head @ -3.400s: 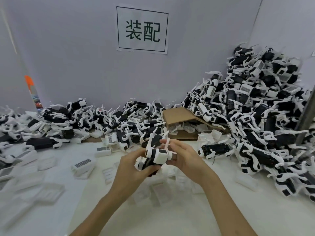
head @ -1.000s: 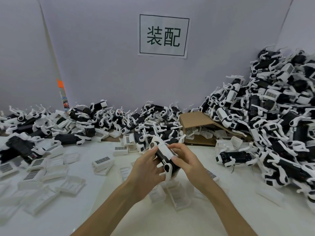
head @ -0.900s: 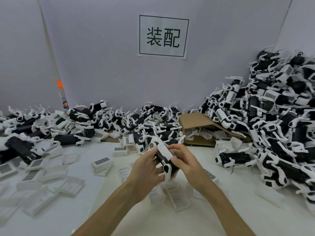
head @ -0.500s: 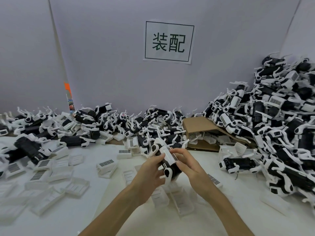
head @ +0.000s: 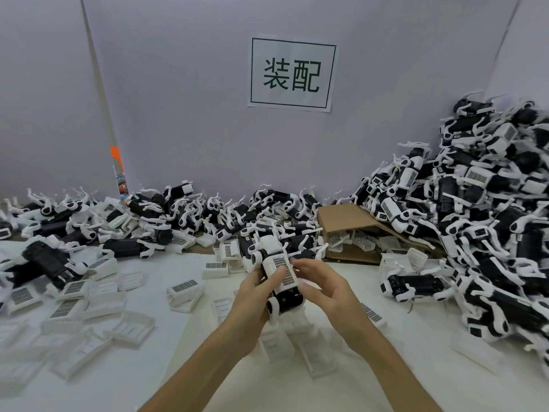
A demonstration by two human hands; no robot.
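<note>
A black and white toy robot dog [head: 282, 282] is held above the white table [head: 166, 370], belly up, with a white barcoded cover plate [head: 281, 270] on its body. My left hand [head: 252, 304] grips the dog from the left, thumb lying on the cover. My right hand [head: 323, 289] holds it from the right, fingertips pinching the cover's upper right edge. The dog's white legs stick out at top and bottom.
Several loose white barcoded covers [head: 184, 288] lie scattered left and under my hands. A tall heap of robot dogs [head: 481, 233] fills the right; a lower row [head: 166, 221] lines the back wall. A flattened cardboard box [head: 353, 227] sits behind. A sign [head: 292, 73] hangs on the wall.
The dog has been turned in my hands from legs-up to lying lengthwise, and the barcoded cover now faces me. The view has tilted slightly upward.
</note>
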